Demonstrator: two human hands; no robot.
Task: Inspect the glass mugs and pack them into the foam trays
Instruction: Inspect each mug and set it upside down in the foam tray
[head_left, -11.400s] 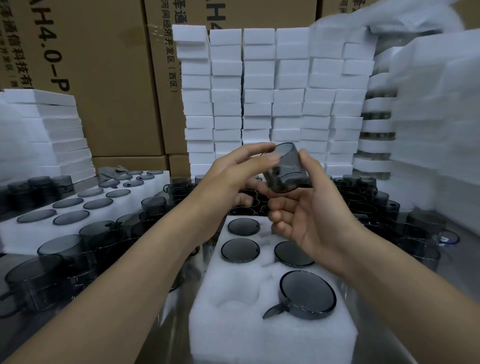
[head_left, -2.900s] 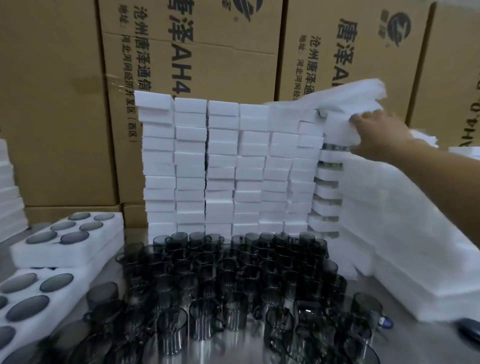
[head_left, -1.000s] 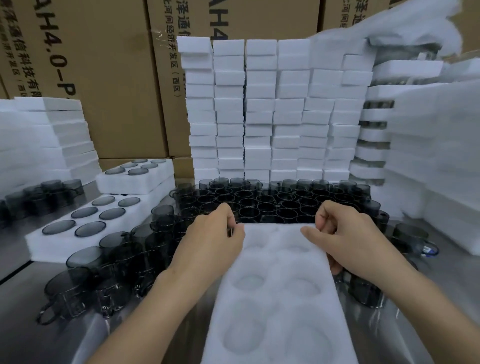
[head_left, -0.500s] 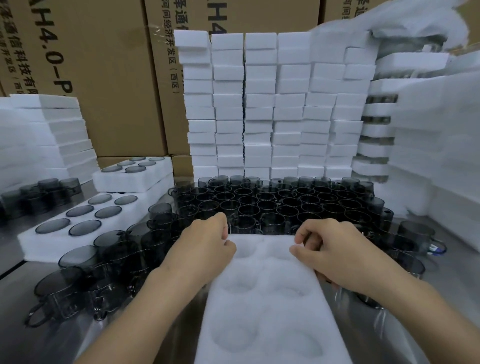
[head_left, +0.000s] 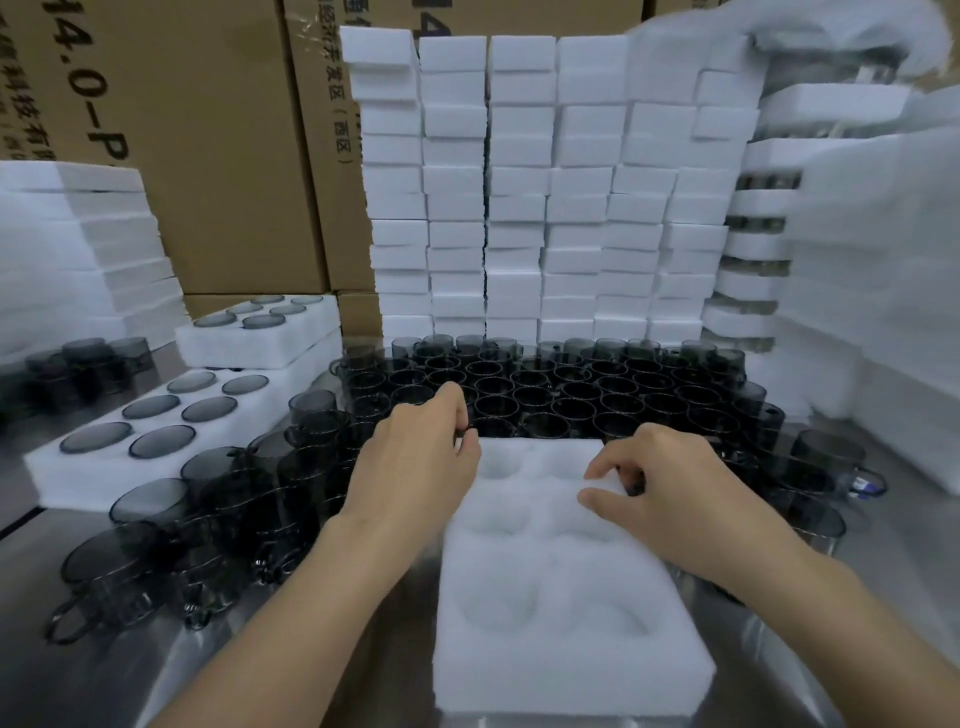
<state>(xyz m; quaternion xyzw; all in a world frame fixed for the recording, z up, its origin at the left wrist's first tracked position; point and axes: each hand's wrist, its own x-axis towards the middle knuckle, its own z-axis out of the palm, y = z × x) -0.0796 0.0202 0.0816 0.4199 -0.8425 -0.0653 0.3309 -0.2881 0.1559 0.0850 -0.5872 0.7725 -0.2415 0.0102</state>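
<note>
An empty white foam tray with round pockets lies on the metal table right in front of me. My left hand is curled around its far left corner. My right hand pinches its far right edge between thumb and fingers. Just beyond the tray's far edge stands a dense block of smoky grey glass mugs, mouths up. More grey mugs crowd the table to the left of my left arm, and a few stand to the right of the tray.
Two foam trays filled with mugs sit at the left, a long one with a shorter one stacked on it. Foam blocks form a wall behind the mugs, with foam stacks left and right. Cardboard boxes stand behind.
The part-filled tray and hand-held mug from before are gone. My right hand reached to the foam stack at the right. An empty tray now lies before me, gripped at its far end.
</note>
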